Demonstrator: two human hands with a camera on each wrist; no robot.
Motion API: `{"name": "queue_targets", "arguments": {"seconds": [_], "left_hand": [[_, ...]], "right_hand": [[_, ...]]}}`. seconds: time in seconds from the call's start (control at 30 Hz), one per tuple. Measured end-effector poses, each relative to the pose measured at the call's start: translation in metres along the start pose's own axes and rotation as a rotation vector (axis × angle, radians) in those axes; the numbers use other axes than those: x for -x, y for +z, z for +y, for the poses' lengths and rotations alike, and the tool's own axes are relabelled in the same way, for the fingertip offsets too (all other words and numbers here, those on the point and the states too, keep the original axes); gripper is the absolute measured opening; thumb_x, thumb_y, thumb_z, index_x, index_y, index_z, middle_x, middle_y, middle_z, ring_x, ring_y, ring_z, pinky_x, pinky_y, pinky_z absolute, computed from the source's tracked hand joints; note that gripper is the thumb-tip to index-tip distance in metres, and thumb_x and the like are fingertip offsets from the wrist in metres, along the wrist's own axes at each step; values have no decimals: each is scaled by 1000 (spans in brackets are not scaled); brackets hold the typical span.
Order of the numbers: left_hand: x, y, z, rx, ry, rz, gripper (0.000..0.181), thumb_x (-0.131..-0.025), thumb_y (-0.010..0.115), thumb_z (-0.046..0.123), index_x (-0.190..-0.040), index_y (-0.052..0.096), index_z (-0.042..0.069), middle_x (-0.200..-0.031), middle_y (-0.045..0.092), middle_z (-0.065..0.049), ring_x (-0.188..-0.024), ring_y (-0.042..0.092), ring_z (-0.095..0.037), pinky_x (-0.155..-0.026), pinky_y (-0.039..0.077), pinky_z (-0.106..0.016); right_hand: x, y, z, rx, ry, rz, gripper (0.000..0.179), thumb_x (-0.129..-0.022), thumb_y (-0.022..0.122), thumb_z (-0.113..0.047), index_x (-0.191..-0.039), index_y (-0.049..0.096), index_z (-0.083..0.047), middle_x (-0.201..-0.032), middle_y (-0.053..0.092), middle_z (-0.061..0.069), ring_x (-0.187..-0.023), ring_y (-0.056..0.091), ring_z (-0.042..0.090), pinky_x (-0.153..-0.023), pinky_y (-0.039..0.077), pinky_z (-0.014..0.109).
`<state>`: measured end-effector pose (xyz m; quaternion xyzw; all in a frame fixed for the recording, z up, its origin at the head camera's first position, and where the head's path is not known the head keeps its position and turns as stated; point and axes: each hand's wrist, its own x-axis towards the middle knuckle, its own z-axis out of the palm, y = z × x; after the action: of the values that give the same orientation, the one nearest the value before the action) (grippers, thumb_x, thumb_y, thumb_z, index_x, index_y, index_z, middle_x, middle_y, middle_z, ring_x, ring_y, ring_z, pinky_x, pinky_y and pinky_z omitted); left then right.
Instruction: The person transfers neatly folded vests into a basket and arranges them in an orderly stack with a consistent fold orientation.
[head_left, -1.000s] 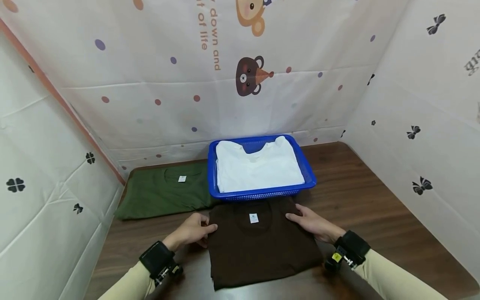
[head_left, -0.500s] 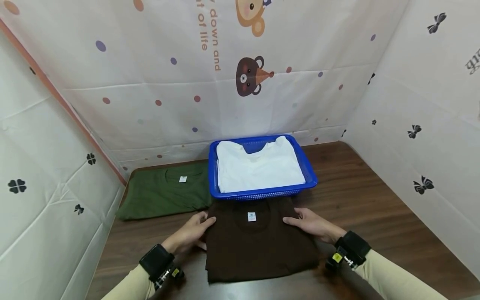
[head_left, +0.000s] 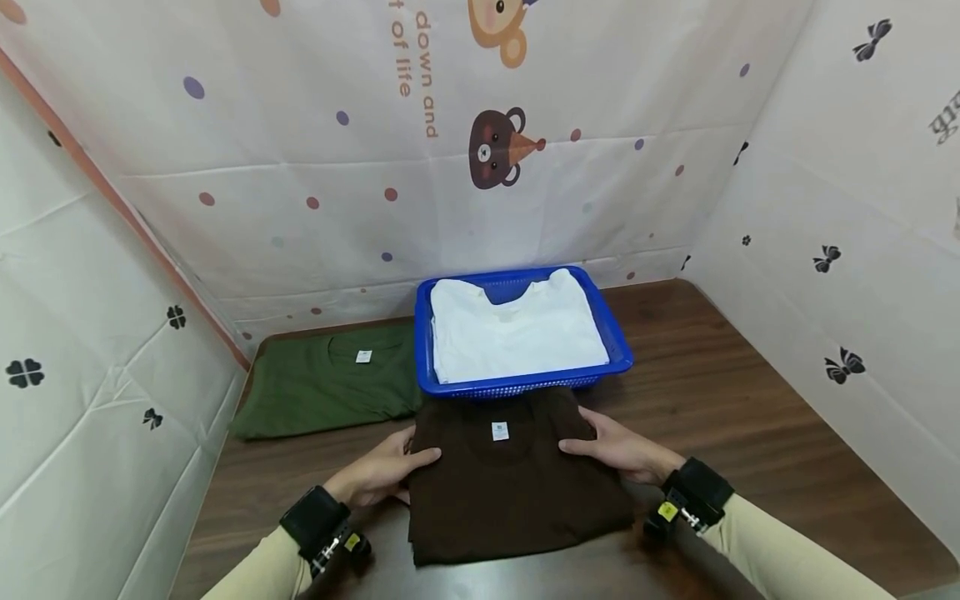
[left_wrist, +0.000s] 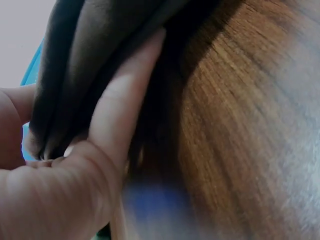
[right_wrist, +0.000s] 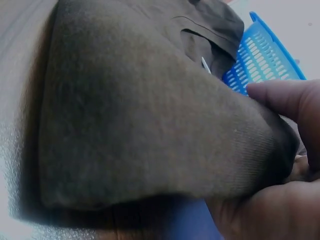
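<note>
A folded dark brown T-shirt (head_left: pixel 517 500) with a white neck label lies in front of the basket in the head view. My left hand (head_left: pixel 382 467) grips its left side, thumb on top and fingers under the folded layers; one finger (left_wrist: pixel 122 100) shows beneath the cloth in the left wrist view. On the opposite side my right hand (head_left: pixel 622 446) pinches the shirt, thumb over the cloth. The right wrist view shows the shirt's folded edge (right_wrist: pixel 150 125) raised, with shadow below it. The shirt's top end overlaps the basket's front wall.
Behind the shirt stands a blue plastic basket (head_left: pixel 619 357) holding a folded white T-shirt (head_left: pixel 517 337). A folded green T-shirt (head_left: pixel 330 387) lies to its left on the wooden table (head_left: pixel 720 417). Printed fabric walls (head_left: pixel 300 150) enclose the back and both sides.
The brown shirt has shifted slightly left and toward the basket, and its front edge has straightened. Both hands keep hold of its sides; the left thumb now reaches further onto the cloth.
</note>
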<state>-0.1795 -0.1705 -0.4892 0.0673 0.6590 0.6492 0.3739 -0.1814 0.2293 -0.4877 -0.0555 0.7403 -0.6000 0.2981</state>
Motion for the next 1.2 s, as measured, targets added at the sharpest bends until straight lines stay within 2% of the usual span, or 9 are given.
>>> {"name": "queue_targets", "arguments": {"seconds": [0.17, 0.3, 0.5, 0.63, 0.73, 0.83, 0.97, 1.03, 1.2], "left_hand": [[4, 2, 4, -43, 47, -21, 66, -108, 53, 16, -163, 17, 12, -116, 65, -23, -91, 71, -31, -57, 61, -39], [9, 5, 11, -128, 76, -20, 64, -108, 53, 15, -163, 19, 13, -112, 67, -21, -85, 72, -32, -55, 61, -41], [17, 10, 31, -330, 136, -24, 63, -108, 54, 18, -163, 22, 14, -120, 67, -17, -87, 72, -32, -60, 61, -48], [22, 16, 46, -539, 248, -31, 66, -108, 57, 18, -164, 22, 22, -149, 53, -7, -127, 58, -24, -95, 54, -46], [27, 24, 61, -693, 352, -39, 66, -107, 58, 17, -164, 25, 27, -154, 49, 2, -135, 49, -15, -106, 44, -38], [32, 34, 78, -779, 431, -68, 59, -107, 57, 16, -161, 32, 22, -137, 62, -2, -108, 64, -13, -90, 52, -32], [36, 48, 99, -835, 503, -109, 42, -108, 54, 17, -149, 46, 16, -108, 67, -2, -76, 62, -9, -70, 52, -26], [36, 54, 107, -850, 529, -120, 30, -108, 54, 16, -139, 52, 16, -98, 63, 0, -73, 59, -8, -67, 51, -26], [36, 67, 121, -904, 586, -90, 16, -107, 55, 13, -123, 57, 17, -92, 57, 3, -72, 54, -7, -67, 49, -26]], "right_hand": [[3, -1, 2, 4, -42, -7, 83, -102, 66, -20, -165, 14, -7, -161, 30, 22, -136, 44, 35, -111, 40, 54], [7, -4, 5, 0, -69, -46, 81, -103, 65, -16, -165, 13, -7, -163, 27, 22, -142, 36, 38, -114, 34, 57], [12, -9, 9, -5, -64, -81, 78, -103, 65, -18, -163, 18, -4, -159, 36, 22, -137, 44, 33, -109, 43, 46], [16, -12, 12, -59, -66, -137, 73, -102, 65, -15, -160, 24, 1, -154, 43, 21, -133, 50, 29, -104, 48, 40], [18, -14, 15, -148, -59, -202, 67, -103, 62, -10, -158, 25, 3, -149, 49, 20, -128, 55, 29, -101, 52, 43], [20, -16, 18, -225, -45, -252, 63, -105, 58, -7, -157, 25, 3, -143, 54, 20, -124, 60, 31, -99, 54, 46], [23, -16, 22, -287, -27, -290, 56, -106, 56, -5, -153, 28, 5, -137, 58, 21, -121, 62, 33, -97, 55, 48], [25, -16, 23, -303, -24, -300, 52, -106, 55, -4, -151, 31, 5, -135, 59, 21, -120, 63, 33, -96, 56, 48], [27, -12, 27, -360, -6, -323, 41, -108, 52, -7, -145, 36, 1, -131, 61, 20, -116, 65, 32, -92, 58, 47]]}}
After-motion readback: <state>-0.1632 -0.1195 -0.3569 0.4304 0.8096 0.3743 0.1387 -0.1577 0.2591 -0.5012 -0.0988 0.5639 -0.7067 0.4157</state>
